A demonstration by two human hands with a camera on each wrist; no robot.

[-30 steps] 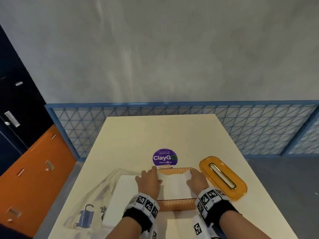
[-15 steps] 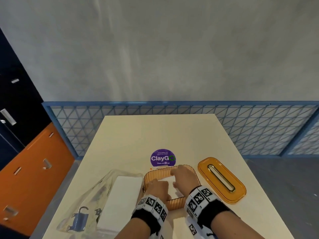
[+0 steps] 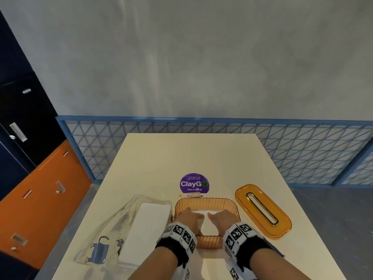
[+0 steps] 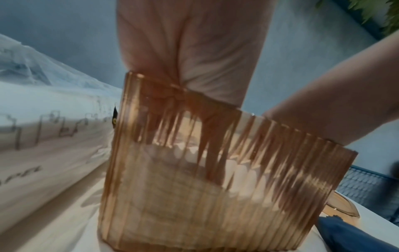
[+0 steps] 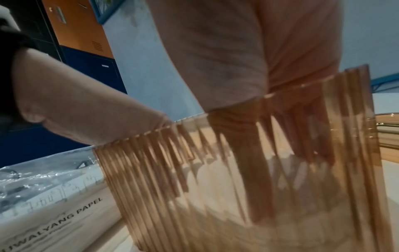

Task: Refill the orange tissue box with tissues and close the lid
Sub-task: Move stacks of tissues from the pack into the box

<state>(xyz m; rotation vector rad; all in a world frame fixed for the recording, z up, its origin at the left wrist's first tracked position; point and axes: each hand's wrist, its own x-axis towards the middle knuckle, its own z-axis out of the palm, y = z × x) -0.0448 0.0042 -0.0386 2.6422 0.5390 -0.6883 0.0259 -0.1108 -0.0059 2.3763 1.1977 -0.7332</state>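
Observation:
The orange ribbed tissue box (image 3: pixel 207 204) stands open near the table's front edge, with white tissues (image 3: pixel 206 223) inside. My left hand (image 3: pixel 190 216) and right hand (image 3: pixel 221 216) both reach into it, fingers extended down onto the tissues. Through the translucent wall (image 4: pixel 215 196) the left wrist view shows my left fingers (image 4: pixel 183 129) on the white stack. In the right wrist view my right fingers (image 5: pixel 254 170) show through the box (image 5: pixel 323 213) the same way. The orange lid (image 3: pixel 262 211), with its slot, lies flat to the right of the box.
A clear plastic pack of tissues (image 3: pixel 145 225) lies just left of the box, touching it. A purple round sticker (image 3: pixel 194 183) sits on the cream table (image 3: pixel 191 154) behind the box. A blue mesh railing (image 3: pixel 302 150) runs beyond the table; orange and dark lockers (image 3: pixel 40 199) stand left.
A second ago both hands held the tissue stack at the box's rim. The stack has gone down into the box and both hands have followed it inside.

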